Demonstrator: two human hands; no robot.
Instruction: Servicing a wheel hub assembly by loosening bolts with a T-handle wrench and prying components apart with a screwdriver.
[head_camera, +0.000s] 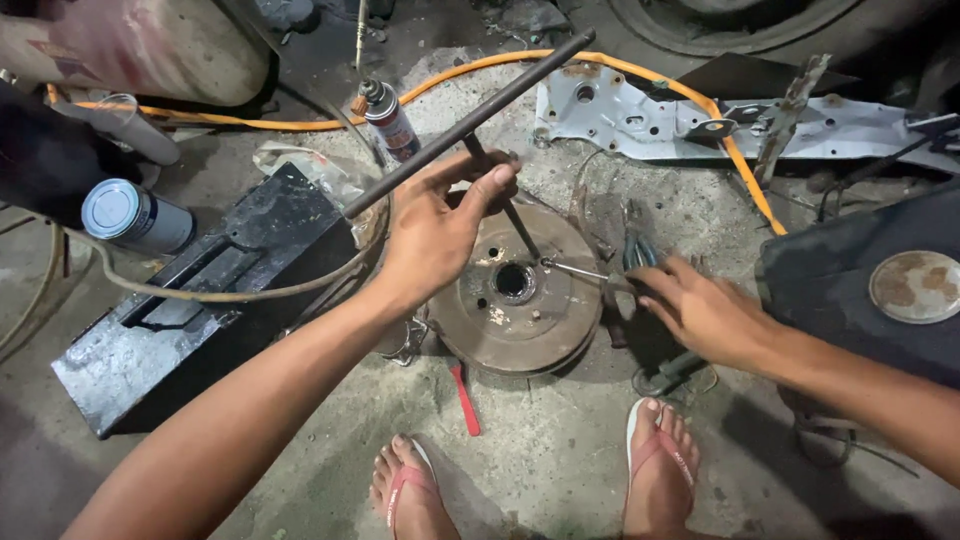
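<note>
Head view: left hand (435, 232) closed around a T-shaped bar wrench (470, 125), its long crossbar slanting up to the right, its shaft running down toward the hub hole of a rusty brake drum (515, 300) lying flat on the concrete floor (560, 450). Right hand (700, 305) fingers loosely curled on pliers (628, 255) at the drum's right edge (exact grip hard to tell). Crowding around: black metal block (190, 310) to the left with a cable looped over it, spray can (390, 120) behind, tin can (135, 215) far left, orange hose (740, 165) across a grey bracket plate (640, 120), red-handled tool (463, 395) below the drum, two feet in pink flip-flops (660, 460)
</note>
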